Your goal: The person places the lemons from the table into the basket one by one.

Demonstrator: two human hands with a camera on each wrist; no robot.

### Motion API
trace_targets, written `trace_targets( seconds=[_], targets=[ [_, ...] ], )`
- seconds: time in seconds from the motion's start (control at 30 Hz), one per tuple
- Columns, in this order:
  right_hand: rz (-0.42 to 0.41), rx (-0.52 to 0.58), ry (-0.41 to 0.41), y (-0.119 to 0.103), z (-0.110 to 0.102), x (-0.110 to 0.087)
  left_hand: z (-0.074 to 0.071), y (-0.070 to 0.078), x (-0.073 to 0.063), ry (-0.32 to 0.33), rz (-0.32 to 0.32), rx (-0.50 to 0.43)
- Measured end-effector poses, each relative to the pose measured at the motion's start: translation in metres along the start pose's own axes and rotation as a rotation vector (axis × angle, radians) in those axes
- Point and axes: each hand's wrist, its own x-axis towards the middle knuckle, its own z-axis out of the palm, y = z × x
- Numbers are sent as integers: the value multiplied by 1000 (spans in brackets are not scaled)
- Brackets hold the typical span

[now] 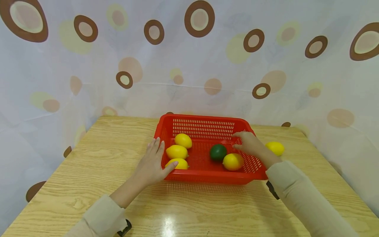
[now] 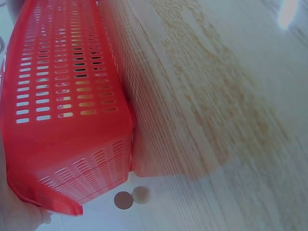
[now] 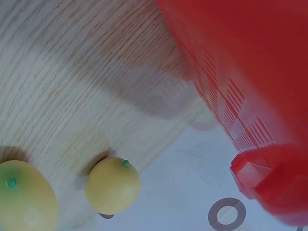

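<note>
- With the middle of the red basket [image 1: 207,177] as your clock centre and 12 pointing away from you, it sits on the counter [image 1: 97,164] between your hands.
- Your left hand [image 1: 151,163] is at 8 to 9 o'clock, fingers spread along the rim, thumb over the near corner, pinching nothing.
- Your right hand [image 1: 250,144] reaches over the wall at 3 o'clock, with a gap between forefinger and thumb and nothing visible in it; you can't see the underside of its other fingers.
- Judged from how things lie, the filling looks well along: five fruits are in. Yellow ones lie at 10 [image 1: 183,141], 9 [image 1: 177,152] and 8 o'clock [image 1: 177,163], a green fruit [image 1: 218,152] near the centre, and another yellow one at 4 [image 1: 233,162].
- What appears left is outside: your head view shows one loose lemon [image 1: 274,148] at 3 o'clock.
- Your right wrist view shows two yellow fruits, at 7 [image 3: 113,185] and 8 o'clock [image 3: 24,197] of that picture; your arm probably hides one from above.
- Your left wrist view alone shows the basket's outer slotted walls up close, yellow glimpsed through them.
</note>
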Motion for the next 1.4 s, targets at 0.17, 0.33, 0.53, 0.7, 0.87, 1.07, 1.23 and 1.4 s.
trace_targets(
  seconds=[0.17, 0.33, 0.53, 0.7, 0.87, 1.07, 1.23, 1.4],
  targets=[
    [-6, 10, 3, 0, 2, 0, 0, 0, 0, -6, -1, -4],
    [7, 20, -6, -2, 2, -1, 0, 0, 0, -7, 0, -3],
    [-4, 22, 2, -5, 3, -3, -1, 0, 0, -4, 4, 2],
    [-53, 6, 51, -6, 6, -3, -2, 1, -1, 0, 5, -2],
    [-31, -25, 93, -8, 5, -7, -2, 1, -1, -5, -3, 0],
    [-36, -31, 133, -5, 5, -10, -1, 1, -1, 10, 4, -1],
    [-50, -1, 197, 1, 6, -11, -1, 1, -1, 13, -2, -2],
    [-38, 21, 229, 5, 3, -13, -1, 1, -1, 9, -1, 1]
  ],
)
